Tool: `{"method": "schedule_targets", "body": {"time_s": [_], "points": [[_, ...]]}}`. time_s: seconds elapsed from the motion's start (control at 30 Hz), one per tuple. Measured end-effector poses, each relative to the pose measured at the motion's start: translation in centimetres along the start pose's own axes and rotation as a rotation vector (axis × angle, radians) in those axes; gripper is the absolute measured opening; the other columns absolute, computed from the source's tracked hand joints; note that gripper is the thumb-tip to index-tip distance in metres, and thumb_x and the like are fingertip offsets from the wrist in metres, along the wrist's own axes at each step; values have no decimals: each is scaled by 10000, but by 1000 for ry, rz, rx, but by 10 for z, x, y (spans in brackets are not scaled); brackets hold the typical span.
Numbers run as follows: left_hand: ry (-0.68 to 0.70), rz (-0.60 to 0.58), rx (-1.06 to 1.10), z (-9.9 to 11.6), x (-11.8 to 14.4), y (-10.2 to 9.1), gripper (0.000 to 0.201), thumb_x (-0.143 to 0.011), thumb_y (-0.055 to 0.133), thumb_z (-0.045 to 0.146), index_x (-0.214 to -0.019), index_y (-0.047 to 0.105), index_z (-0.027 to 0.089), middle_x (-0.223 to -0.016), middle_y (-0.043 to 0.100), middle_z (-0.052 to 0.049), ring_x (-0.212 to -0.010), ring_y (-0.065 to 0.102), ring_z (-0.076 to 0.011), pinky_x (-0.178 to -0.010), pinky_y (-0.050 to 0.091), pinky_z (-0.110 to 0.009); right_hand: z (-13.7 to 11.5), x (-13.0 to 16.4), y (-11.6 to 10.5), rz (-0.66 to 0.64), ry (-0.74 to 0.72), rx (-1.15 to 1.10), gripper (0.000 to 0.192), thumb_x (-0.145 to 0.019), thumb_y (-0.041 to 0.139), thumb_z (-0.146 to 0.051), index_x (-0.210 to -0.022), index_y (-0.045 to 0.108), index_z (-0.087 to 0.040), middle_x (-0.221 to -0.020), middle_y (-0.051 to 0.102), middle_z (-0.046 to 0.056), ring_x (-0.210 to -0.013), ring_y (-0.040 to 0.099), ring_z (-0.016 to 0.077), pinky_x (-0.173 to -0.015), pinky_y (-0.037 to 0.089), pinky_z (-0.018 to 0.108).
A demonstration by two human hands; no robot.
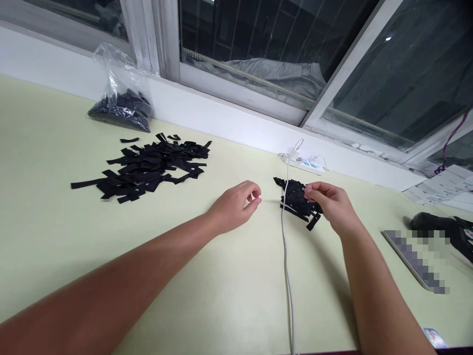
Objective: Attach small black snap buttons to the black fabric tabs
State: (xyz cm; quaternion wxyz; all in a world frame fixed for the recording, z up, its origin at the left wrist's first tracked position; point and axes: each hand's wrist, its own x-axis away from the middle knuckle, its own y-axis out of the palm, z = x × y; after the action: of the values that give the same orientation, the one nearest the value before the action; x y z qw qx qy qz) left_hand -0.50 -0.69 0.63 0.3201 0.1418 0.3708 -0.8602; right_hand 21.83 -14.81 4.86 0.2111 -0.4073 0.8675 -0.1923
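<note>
The right hand (pixel 330 204) rests its curled fingers on a small heap of black strips (pixel 297 199), pinching at its edge. The left hand (pixel 236 204), just beside it across the white cable (pixel 285 236), hovers loosely curled over the surface (pixel 221 296), holding nothing visible.

Two heaps of black strips lie on the table: a large heap (pixel 146 165) far left, a small heap (pixel 295 199) right. One clear bag (pixel 120 93) of strips, one white cable (pixel 286 256), two hands.
</note>
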Motion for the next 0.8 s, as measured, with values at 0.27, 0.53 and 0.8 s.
{"method": "schedule_targets", "body": {"time_s": [0.27,0.53,0.8], "points": [[-43,-59,-21,-2,0,1,83,-934,466,250,-925,545,223,-977,628,-19,-843,585,-162,-728,473,-315,49,-26,-26,240,294,260,324,-687,692,-485,-859,735,-213,-827,682,56,-711,568,180,-671,434,335],[-110,-17,-87,-2,-1,0,113,-920,505,328,-941,555,229,-993,632,-30,-900,582,-183,-705,453,-310,63,-32,-43,657,175,395,391,-806,516,-467,-1035,681,-196,-1021,683,108,-835,598,225,-800,436,406],[-216,150,-218,-2,-7,-5,434,-813,614,437,-598,319,202,-532,345,47,-513,315,-107,-523,247,-285,27,-13,9,575,79,266,391,-734,651,-490,-611,378,-237,-531,391,-60,-506,334,104,-537,319,294]]}}
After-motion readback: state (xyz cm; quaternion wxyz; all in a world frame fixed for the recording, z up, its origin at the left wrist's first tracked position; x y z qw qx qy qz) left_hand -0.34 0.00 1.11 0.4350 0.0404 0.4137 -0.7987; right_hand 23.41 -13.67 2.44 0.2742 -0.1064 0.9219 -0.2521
